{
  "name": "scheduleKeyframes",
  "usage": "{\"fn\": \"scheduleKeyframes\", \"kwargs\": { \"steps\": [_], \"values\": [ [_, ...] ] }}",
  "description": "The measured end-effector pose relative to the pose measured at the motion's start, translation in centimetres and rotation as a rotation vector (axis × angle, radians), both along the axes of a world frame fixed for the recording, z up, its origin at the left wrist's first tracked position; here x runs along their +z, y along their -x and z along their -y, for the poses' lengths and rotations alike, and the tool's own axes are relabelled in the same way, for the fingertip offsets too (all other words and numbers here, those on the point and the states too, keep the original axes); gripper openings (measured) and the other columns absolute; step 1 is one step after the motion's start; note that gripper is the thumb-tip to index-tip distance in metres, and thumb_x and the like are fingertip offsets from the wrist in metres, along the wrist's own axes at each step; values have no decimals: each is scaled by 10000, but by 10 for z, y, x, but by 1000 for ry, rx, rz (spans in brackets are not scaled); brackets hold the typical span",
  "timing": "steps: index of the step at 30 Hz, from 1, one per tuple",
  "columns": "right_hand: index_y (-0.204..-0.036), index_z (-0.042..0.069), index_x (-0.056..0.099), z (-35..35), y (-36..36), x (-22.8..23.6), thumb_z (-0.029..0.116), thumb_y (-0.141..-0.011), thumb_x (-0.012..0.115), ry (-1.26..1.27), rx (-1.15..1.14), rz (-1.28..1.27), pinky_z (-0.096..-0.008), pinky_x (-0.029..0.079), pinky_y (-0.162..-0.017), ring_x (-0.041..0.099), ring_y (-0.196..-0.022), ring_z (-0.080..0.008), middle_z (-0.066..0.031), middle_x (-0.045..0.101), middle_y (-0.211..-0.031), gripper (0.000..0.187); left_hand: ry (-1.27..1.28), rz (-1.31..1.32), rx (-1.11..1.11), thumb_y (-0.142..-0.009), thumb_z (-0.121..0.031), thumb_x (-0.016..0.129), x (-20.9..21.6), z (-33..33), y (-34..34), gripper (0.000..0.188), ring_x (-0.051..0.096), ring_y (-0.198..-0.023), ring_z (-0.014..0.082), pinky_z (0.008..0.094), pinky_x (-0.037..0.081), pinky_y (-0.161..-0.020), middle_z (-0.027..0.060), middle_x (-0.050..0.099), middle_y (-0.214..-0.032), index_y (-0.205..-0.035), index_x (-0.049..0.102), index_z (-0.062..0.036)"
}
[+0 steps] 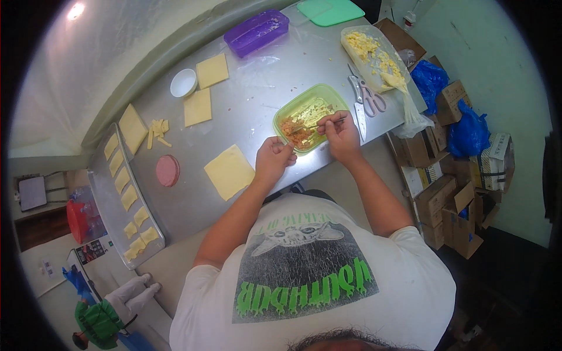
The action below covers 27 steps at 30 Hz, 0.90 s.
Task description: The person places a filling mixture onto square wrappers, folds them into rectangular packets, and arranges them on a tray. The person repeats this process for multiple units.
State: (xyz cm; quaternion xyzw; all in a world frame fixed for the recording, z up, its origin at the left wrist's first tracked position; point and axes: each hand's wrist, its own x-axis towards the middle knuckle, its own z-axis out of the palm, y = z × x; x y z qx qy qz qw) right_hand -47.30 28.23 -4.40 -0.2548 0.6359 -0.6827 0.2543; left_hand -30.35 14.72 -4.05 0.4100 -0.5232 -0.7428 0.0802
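Note:
A light green plastic container (321, 89) stands near the table's front edge, with an orange-brown chopped filling (301, 137) gathered in its near left part. My left hand (274, 159) is closed at the near left corner, fingers pinching the rim. Over the right side of the container, my right hand (341, 137) grips a thin metal utensil (321, 124), whose far end reaches into the filling, so its shape cannot be made out. A square pastry sheet (229, 171) lies left of my left hand.
Scissors (370, 98) and a knife (360, 114) lie right of the container, beside a bag of chopped yellow pieces (374, 55). Leftward are round pink slices (167, 170), a white bowl (184, 83) and a tray of pastries (165, 241). A purple container (256, 33) stands far back.

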Motion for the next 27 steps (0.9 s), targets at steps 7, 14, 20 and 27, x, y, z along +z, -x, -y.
{"fn": "scheduleKeyframes", "kwargs": {
  "steps": [7, 14, 20, 27],
  "values": [
    [-1119, 12, 456, -19, 22, 9, 0, -1033, 542, 69, -57, 22, -282, 591, -819, 686, -866, -143, -130, 692, -1028, 122, -20, -29, 41, -984, -125, 695, 1, -2, 0, 353, 712, -740, 162, 276, 611, -668, 133, 711, -891, -1221, 523, 71],
    [-1133, 17, 460, -18, 21, 2, 22, -1045, 548, -4, -77, 39, -282, 580, -820, 682, -846, -132, -142, 709, -1032, 125, -45, -9, 22, -995, -124, 680, 0, 0, 2, 362, 722, -774, 180, 287, 621, -685, 147, 711, -923, -1250, 501, 61],
    [-1145, -5, 456, -24, 27, -5, 45, -1054, 552, 36, -175, -176, -289, 572, -837, 695, -886, -146, -149, 716, -1043, 142, -94, -41, 25, -1010, -125, 665, 4, 1, 6, 331, 729, -829, 192, 290, 625, -726, 157, 711, -962, -1232, 486, 43],
    [-1133, -22, 504, -33, -13, 1, 46, -1043, 563, -68, -152, -377, -322, 575, -855, 729, -948, -200, -164, 745, -1031, 127, -99, -124, 76, -1034, -129, 630, 2, 0, 10, 308, 725, -814, 201, 313, 635, -747, 162, 702, -965, -1237, 477, 44]
  ]
}}
